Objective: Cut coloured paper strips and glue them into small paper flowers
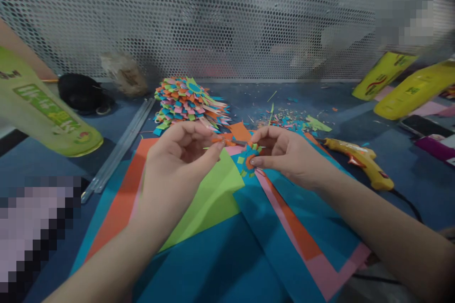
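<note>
My right hand (280,151) pinches a small layered paper flower (250,160), blue and green with an orange centre, between thumb and fingers. Facing it, my left hand (188,151) is closed at the fingertips on a small orange thing (227,141). A thin dark end reaches from it toward the flower; its kind is hard to make out. Both hands are just above spread coloured paper, with a light green sheet (202,199) and a blue sheet (199,255) below them. Behind the hands stands a pile of fringed multicoloured paper flowers (188,104).
A yellow glue gun (359,161) with a black cord lies at the right. Clear glue sticks (121,147) and a green bottle (50,109) are at the left. Paper scraps (287,120) litter the back, before a perforated metal panel (213,19). Yellow bottles (415,90) lean far right.
</note>
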Demonstrator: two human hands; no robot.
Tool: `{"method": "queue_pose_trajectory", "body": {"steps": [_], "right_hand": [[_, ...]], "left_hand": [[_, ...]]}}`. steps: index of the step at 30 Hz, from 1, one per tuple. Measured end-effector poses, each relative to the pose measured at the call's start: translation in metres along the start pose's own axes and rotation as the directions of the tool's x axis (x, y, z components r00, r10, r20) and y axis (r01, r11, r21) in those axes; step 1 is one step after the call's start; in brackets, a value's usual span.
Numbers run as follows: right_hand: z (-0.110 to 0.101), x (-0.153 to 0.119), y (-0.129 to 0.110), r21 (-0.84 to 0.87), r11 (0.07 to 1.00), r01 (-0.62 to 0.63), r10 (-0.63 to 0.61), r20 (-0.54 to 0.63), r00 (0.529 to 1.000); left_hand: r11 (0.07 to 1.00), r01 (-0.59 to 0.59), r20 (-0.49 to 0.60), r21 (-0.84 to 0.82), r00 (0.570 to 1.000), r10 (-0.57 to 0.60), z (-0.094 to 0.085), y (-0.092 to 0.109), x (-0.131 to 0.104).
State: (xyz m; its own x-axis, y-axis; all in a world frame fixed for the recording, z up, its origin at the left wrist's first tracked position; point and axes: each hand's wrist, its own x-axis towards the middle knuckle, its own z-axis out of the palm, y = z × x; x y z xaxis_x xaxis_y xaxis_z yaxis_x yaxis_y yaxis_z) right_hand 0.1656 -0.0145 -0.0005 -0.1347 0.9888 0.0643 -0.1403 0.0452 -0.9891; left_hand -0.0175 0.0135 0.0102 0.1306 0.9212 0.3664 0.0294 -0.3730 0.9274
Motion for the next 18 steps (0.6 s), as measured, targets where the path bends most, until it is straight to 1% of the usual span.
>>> {"method": "queue_pose_trajectory", "body": {"steps": [3, 5, 10, 18], "right_hand": [[-0.0006, -0.0004, -0.0005, -0.072, 0.997, 0.038, -0.038, 0.003, 0.999], [0.0000, -0.0007, -0.0013, -0.087, 0.994, 0.072, -0.071, 0.011, 0.997], [0.0031, -0.0020, -0.0041, -0.054, 0.993, 0.109, -0.107, 0.044, 0.993], [0.0021, -0.0020, -0.0035, -0.046, 0.991, 0.122, -0.119, 0.048, 0.992]], "left_hand": [[1.000, 0.015, 0.014, 0.013, 1.000, -0.016, 0.0003, -0.0002, -0.0001], [0.999, 0.033, 0.029, 0.013, 0.999, -0.033, 0.0011, 0.0002, -0.0003], [0.998, 0.066, 0.069, -0.010, 0.996, -0.065, 0.0034, 0.0038, -0.0026], [0.997, 0.073, 0.132, -0.008, 0.989, -0.072, 0.0052, 0.0080, -0.0066]]}}
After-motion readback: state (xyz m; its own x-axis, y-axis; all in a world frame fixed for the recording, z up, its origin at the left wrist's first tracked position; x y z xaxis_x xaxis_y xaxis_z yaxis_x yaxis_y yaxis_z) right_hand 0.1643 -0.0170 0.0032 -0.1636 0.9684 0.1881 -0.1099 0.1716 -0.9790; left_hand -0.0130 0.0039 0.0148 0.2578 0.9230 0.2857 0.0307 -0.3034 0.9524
